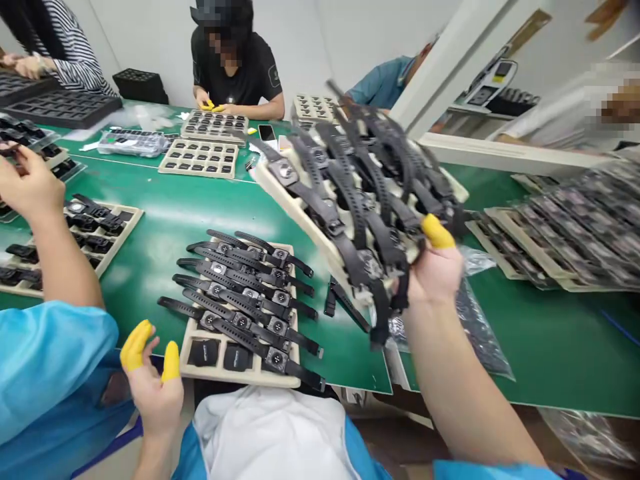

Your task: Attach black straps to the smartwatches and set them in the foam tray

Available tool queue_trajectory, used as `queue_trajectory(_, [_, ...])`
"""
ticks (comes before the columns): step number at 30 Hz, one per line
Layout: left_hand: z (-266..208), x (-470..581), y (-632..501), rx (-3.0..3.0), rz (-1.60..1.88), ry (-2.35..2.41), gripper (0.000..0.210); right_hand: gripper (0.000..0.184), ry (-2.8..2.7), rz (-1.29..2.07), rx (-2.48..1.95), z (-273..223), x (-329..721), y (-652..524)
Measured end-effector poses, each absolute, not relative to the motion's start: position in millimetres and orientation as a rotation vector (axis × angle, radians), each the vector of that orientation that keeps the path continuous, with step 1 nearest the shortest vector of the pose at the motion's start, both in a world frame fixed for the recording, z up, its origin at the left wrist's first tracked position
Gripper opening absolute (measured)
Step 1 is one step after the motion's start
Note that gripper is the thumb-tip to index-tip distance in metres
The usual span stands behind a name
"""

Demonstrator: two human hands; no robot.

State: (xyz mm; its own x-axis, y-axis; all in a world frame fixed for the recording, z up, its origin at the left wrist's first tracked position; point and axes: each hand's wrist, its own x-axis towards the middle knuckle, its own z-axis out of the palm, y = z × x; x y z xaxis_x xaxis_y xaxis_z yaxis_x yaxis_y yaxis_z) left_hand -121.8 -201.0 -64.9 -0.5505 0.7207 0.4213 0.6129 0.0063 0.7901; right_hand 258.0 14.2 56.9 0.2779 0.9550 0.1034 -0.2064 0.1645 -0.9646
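My right hand (433,273), a yellow cot on its thumb, grips the near right edge of a beige tray (295,210). Black smartwatches (345,193) with straps fill this tray, which is raised and tilted, its far end blurred. Below it on the green table lies a second beige tray (240,375) with rows of smartwatches (250,293); two front compartments show black watch bodies without straps. Beside that tray's lower left corner is my left hand (153,387), yellow cots on its fingers and thumb, spread and holding nothing. A loose black strap (347,303) lies between the trays.
Stacked trays (565,233) stand at the right beside a clear plastic bag (480,327). At the left, a co-worker's arm (70,260) reaches over another watch tray (117,233). Across the table (165,200), a person in black (237,73) sits behind more trays (200,160).
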Motion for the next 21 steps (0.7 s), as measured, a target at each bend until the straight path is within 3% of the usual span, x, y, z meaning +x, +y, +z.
queue_trajectory(4, [-86,-106,-222,1.047,1.514,1.929,0.05,0.038,-0.836,1.332,-0.881,39,204,89])
queue_trajectory(13, [-120,-87,-226,0.913,1.573,1.974,0.05,0.035,-0.804,1.511,-0.813,-33,168,220])
queue_trajectory(21, [-147,-90,-226,0.943,1.699,2.119,0.048,0.029,-0.738,1.637,-0.878,-80,149,263])
